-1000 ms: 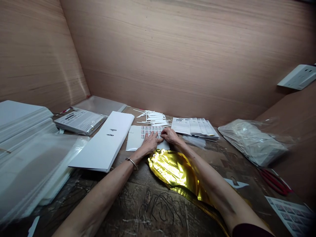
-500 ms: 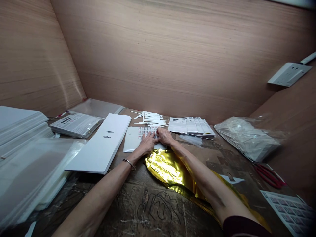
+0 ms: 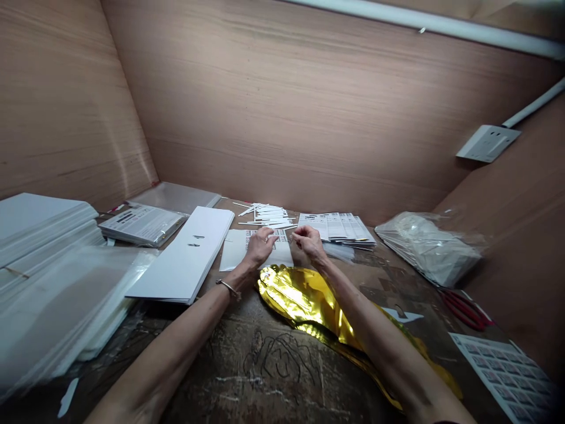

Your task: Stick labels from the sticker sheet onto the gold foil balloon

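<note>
A white sheet of small printed stickers [image 3: 282, 254] lies on the table in front of both hands. My left hand [image 3: 259, 247] is over its printed part, fingers loosely bent and thumb apart, holding nothing I can see. Just off the sheet's right edge is my right hand [image 3: 310, 241], thumb and fingertips pinched together; whatever is between them is too small to make out. Nearer to me, crumpled gold foil balloons [image 3: 304, 294] lie partly under my right forearm.
Left: a stack of white cards [image 3: 180, 259], clear plastic sleeves [image 3: 79, 306] and a packed printed bundle [image 3: 141, 224]. Behind: white strips [image 3: 269, 216] and printed cards [image 3: 338, 228]. Right: a plastic bag [image 3: 432, 247], red-handled scissors [image 3: 463, 309] and another sticker sheet [image 3: 498, 374].
My right hand has lifted off the sticker sheet and moved right, its fingers pinched. My left hand has risen slightly from lying flat on it. The view has tilted up a little.
</note>
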### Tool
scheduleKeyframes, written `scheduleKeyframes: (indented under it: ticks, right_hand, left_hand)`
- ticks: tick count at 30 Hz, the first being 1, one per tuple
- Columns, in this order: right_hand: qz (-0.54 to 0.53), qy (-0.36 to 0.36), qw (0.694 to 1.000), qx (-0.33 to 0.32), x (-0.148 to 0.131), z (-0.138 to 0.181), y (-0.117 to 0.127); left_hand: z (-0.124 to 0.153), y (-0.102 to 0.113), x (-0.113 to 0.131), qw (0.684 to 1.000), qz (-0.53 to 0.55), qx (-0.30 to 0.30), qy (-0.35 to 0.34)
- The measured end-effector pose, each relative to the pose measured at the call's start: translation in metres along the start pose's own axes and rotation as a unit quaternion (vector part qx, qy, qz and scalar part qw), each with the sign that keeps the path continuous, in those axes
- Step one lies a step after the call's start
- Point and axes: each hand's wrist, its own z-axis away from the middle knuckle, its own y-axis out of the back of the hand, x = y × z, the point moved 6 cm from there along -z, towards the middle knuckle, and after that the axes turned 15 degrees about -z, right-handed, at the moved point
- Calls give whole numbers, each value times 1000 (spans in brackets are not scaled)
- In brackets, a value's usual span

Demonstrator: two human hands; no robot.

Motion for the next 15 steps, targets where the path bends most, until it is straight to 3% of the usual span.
scheduleKeyframes:
  ticks: [1,3,7,10,15]
  right_hand:
    - [-35,-9,999,-1,-4,6,-1]
    - [-78,-15,997,-5,-11,20,-4]
    - [-115,-19,993,-22,-21,47,-13]
    - [-101,-32,994,-31,-24,62,-15]
    - [1,-60,994,-91,-29,77,-15]
  left_hand:
    - [4,9,4,998,56,21,17]
    - [17,15,13,983,174,0,51]
    - [46,6,23,910,378,-65,157]
    - [63,3,23,883,423,-68,191]
    - [76,5,16,894,401,-74,186]
